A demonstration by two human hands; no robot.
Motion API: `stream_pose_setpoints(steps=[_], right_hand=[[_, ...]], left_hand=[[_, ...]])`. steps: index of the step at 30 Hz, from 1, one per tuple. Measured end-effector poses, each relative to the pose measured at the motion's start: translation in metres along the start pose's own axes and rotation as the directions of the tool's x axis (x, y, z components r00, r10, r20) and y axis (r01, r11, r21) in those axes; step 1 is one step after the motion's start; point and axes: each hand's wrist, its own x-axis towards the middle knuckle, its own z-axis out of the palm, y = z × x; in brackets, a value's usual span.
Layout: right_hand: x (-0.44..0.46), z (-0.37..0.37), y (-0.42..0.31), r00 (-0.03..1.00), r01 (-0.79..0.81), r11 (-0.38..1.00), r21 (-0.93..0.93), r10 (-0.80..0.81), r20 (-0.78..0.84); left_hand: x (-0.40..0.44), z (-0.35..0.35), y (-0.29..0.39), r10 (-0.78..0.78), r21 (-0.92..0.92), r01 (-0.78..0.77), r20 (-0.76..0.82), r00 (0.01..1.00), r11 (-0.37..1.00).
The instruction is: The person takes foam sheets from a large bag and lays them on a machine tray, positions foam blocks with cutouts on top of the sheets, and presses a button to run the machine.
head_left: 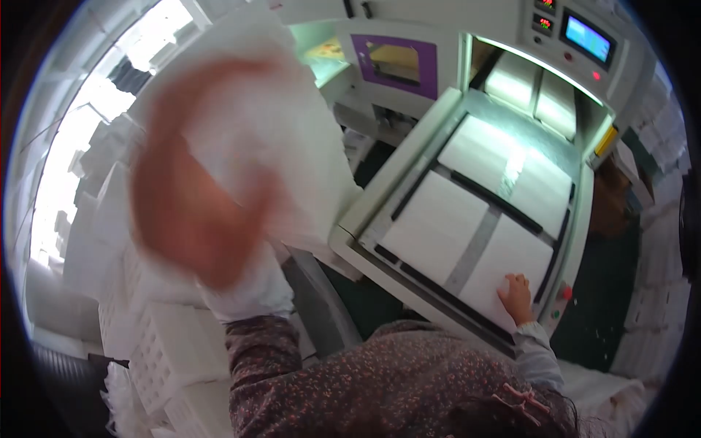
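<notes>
My left hand (pixel 193 197) is raised at the left and badly smeared by motion. Its thumb and fingers form a wide curve in front of a tall stack of white sheets (pixel 314 153); whether it grips one cannot be made out. My right hand (pixel 517 298) rests with slightly bent, parted fingers on a white panel (pixel 504 263), near that panel's right edge. This panel lies flat in a machine's sliding tray (pixel 365 252), beside a second white panel (pixel 434 226). Farther back in the tray are more white panels (pixel 478 150), divided by black strips (pixel 496 201).
Behind the tray is the machine's lit opening (pixel 537 91), below a control panel with a blue screen (pixel 586 40). A red button (pixel 567 292) sits on the tray's right side. White perforated blocks (pixel 171 343) are piled at lower left. More white stacks (pixel 661 285) line the right.
</notes>
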Motion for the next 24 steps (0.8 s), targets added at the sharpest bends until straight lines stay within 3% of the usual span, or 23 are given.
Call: stream_pose_setpoints(steps=[1,2,3,5,6,8,11,13,15,16,19,21,23,24], right_hand=[[0.003,-0.003,0.001,0.999,-0.01,1.0,-0.015,0.011,0.051],[0.007,-0.008,0.003,0.992,-0.04,0.999,-0.013,0.041,0.12],[0.013,-0.012,0.002,0.979,-0.07,0.997,-0.015,0.072,0.189],[0.029,-0.022,-0.005,0.988,-0.019,0.999,0.03,0.014,0.151],[0.038,-0.026,-0.008,0.991,0.009,0.998,0.067,-0.018,0.13],[0.056,-0.033,-0.012,0.994,0.046,0.989,0.142,-0.058,0.088],[0.084,-0.063,-0.032,0.982,0.186,0.956,0.225,-0.185,-0.026],[0.097,-0.096,-0.055,0.971,0.231,0.946,0.229,-0.209,-0.117],[0.11,-0.127,-0.073,0.955,0.272,0.923,0.273,-0.222,-0.198],[0.116,-0.146,-0.081,0.938,0.321,0.905,0.278,-0.264,-0.224],[0.138,-0.174,-0.09,0.962,0.251,0.876,0.411,-0.178,-0.209],[0.155,-0.188,-0.096,0.977,0.193,0.871,0.451,-0.128,-0.171],[0.175,-0.197,-0.106,0.998,-0.008,0.643,0.766,0.048,-0.03],[0.189,-0.201,-0.11,0.999,0.012,0.622,0.783,0.031,-0.041]], left_hand=[[0.022,-0.02,-0.025,0.018,0.409,0.005,-0.054,0.998,0.913],[0.049,-0.041,-0.059,-0.121,0.416,0.116,-0.015,0.993,0.902],[0.072,-0.055,-0.102,-0.155,0.677,0.124,-0.016,0.988,0.726],[0.091,-0.074,-0.165,-0.481,0.896,0.126,0.107,0.87,0.427],[0.084,-0.079,-0.175,-0.465,0.899,0.132,0.086,0.881,0.417],[0.078,-0.078,-0.194,-0.601,0.903,0.004,0.283,0.748,0.43],[0.079,-0.083,-0.215,-0.546,0.855,-0.032,0.36,0.757,0.518],[0.085,-0.08,-0.224,-0.47,0.632,0.105,0.444,0.762,0.767],[0.096,-0.061,-0.195,-0.617,0.727,0.201,0.364,0.698,0.656],[0.104,-0.05,-0.18,-0.612,0.711,0.197,0.39,0.688,0.675],[0.108,-0.006,-0.151,-0.584,0.745,0.135,0.382,0.717,0.653],[0.101,0.021,-0.145,-0.279,0.707,-0.198,0.498,0.821,0.679],[0.098,0.052,-0.139,0.058,0.639,-0.511,0.591,0.805,0.575],[0.089,0.077,-0.136,0.26,0.617,-0.63,0.586,0.768,0.472]])
